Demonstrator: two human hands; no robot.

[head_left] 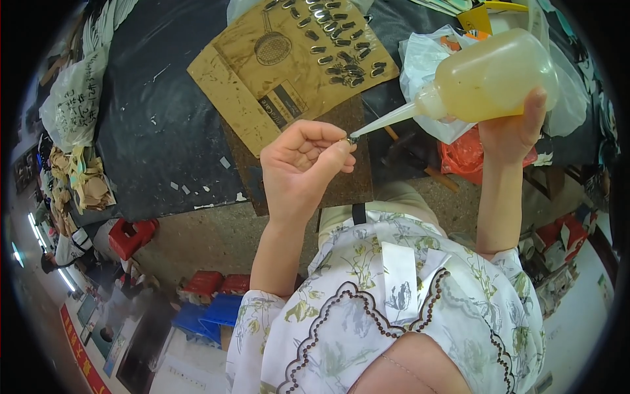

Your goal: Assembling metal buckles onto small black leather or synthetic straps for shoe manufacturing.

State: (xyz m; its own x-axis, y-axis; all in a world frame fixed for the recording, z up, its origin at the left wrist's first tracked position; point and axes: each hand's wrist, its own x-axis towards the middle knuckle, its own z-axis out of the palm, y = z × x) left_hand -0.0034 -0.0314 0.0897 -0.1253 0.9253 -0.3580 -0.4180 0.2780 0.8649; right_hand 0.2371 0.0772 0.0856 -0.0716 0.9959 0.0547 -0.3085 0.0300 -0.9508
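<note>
Between the thumb and fingertips of my left hand point(303, 164) is pinched a small shiny metal piece point(352, 140), mostly hidden by the fingers. My right hand point(515, 128) grips a translucent squeeze bottle point(495, 75) with yellowish liquid inside. The bottle is tilted, and its long tapered nozzle point(387, 120) reaches down to the metal piece, its tip at or very close to it. Beyond my left hand lies a brown cardboard sheet point(230, 85), where several small dark, shiny metal pieces point(341, 39) sit in loose rows.
A black-covered table point(170, 131) spreads under the cardboard. White plastic bags point(420, 56) and a red bag point(459, 157) lie at the right, near a hammer point(410, 154). Far left are a filled white bag point(72, 105) and stacked tan pieces point(88, 180). A red stool point(131, 236) stands below.
</note>
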